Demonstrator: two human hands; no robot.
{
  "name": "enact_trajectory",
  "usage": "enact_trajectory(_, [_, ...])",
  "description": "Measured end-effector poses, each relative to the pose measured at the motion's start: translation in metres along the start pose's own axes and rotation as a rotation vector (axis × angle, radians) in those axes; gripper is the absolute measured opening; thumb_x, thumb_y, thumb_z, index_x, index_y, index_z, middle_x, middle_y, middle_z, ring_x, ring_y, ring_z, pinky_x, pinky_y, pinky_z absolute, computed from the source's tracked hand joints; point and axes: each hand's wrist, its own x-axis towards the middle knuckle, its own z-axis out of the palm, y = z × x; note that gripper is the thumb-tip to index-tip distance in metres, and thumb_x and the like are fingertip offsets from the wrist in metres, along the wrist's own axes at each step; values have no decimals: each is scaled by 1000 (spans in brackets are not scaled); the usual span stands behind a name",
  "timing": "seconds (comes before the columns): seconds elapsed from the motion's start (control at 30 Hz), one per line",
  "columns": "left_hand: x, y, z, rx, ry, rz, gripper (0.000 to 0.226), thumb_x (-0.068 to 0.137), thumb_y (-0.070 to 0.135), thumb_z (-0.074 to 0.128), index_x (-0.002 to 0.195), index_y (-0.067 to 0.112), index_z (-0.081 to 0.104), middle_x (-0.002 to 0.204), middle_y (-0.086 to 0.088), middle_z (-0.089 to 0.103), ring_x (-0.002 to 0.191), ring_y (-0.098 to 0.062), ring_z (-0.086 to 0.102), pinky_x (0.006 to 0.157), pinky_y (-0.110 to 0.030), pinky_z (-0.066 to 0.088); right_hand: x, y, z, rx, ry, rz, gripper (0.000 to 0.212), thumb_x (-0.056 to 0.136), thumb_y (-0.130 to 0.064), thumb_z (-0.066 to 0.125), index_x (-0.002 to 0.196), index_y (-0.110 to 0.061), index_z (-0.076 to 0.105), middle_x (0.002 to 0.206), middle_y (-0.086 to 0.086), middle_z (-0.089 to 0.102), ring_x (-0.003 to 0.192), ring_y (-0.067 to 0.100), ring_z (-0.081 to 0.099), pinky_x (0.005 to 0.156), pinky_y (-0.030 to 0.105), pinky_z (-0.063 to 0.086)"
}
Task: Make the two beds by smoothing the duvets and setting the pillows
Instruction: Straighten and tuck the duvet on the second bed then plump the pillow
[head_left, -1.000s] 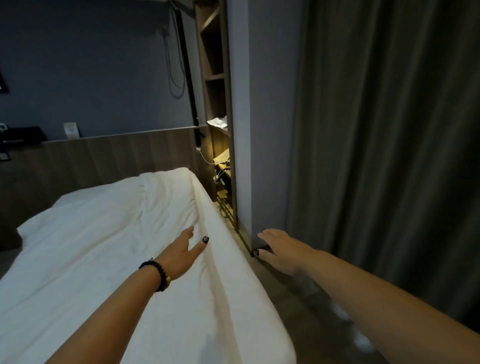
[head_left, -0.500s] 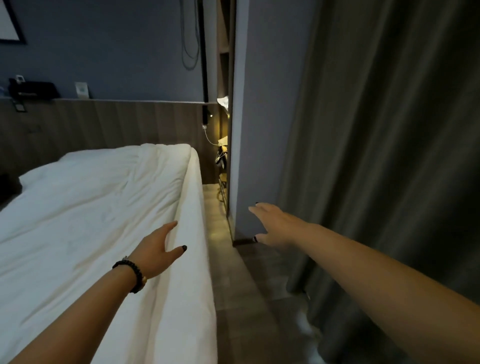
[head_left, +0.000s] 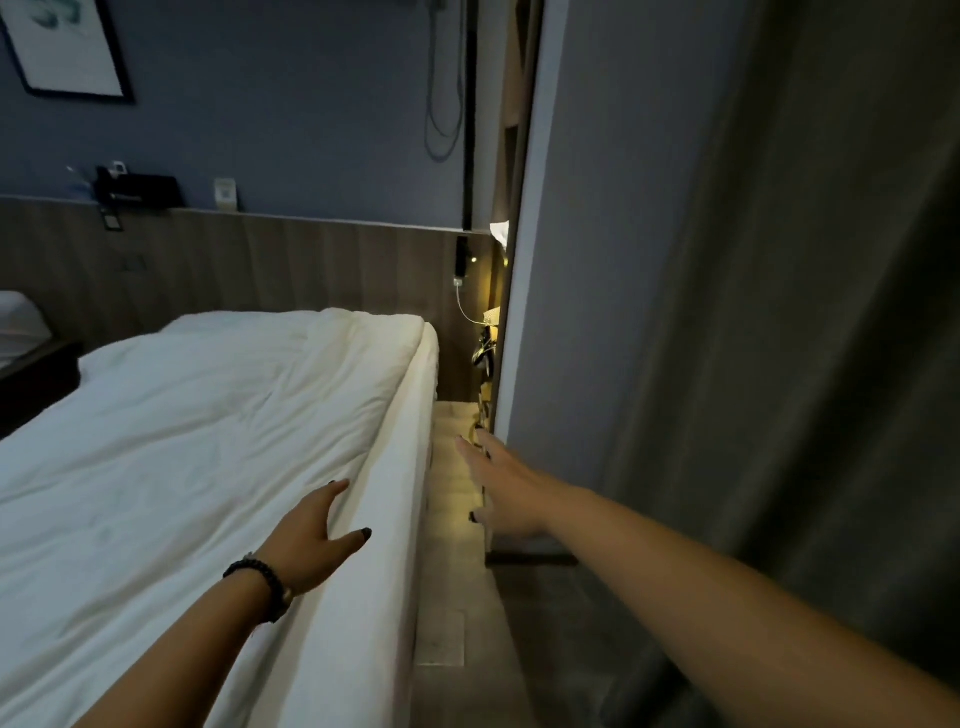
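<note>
A white duvet (head_left: 197, 441) covers the bed on the left, slightly wrinkled, reaching up to the wooden headboard panel. My left hand (head_left: 311, 535), with a dark bead bracelet on the wrist, rests flat on the duvet at the bed's right edge, fingers straight and thumb spread. My right hand (head_left: 498, 483) hovers over the narrow floor strip beside the bed, fingers extended, holding nothing. The corner of a second bed (head_left: 18, 322) with white bedding shows at the far left. No pillow is visible on the near bed.
A grey wall column (head_left: 582, 260) and a dark curtain (head_left: 805, 364) stand on the right. Between bed and column runs a narrow floor aisle (head_left: 457, 571) toward a lit shelf niche with a cable. A black phone and a framed picture sit above the headboard panel.
The view has swung right and moved along the bed. My left hand stayed on the duvet edge; my right hand moved forward from the column's base to above the aisle.
</note>
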Motion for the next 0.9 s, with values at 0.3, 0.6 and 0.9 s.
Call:
enact_trajectory(0.3, [115, 14, 33, 62, -225, -154, 81, 88, 44, 62, 150, 18, 18, 159, -3, 8, 146, -16, 15, 116, -27, 19, 127, 83, -27, -32, -117, -64, 89, 93, -15, 53, 151, -23, -14, 161, 0, -11, 148, 24, -2, 119, 43, 16])
enact_trajectory(0.6, [276, 35, 40, -34, -66, -252, 75, 89, 33, 62, 149, 17, 21, 157, -2, 17, 142, -19, 26, 111, -28, 28, 289, 161, -47, -42, -114, -228, 79, 96, -27, 51, 154, -23, -3, 161, -4, -7, 148, 19, 2, 119, 41, 18])
enact_trajectory(0.9, [436, 48, 30, -187, 105, -391, 72, 90, 33, 62, 149, 19, 24, 155, -2, 22, 140, -21, 29, 109, -29, 29, 465, 235, -93, -5, -178, -229, 74, 95, -31, 53, 154, -19, 8, 161, 3, -2, 147, 24, 10, 118, 34, 19])
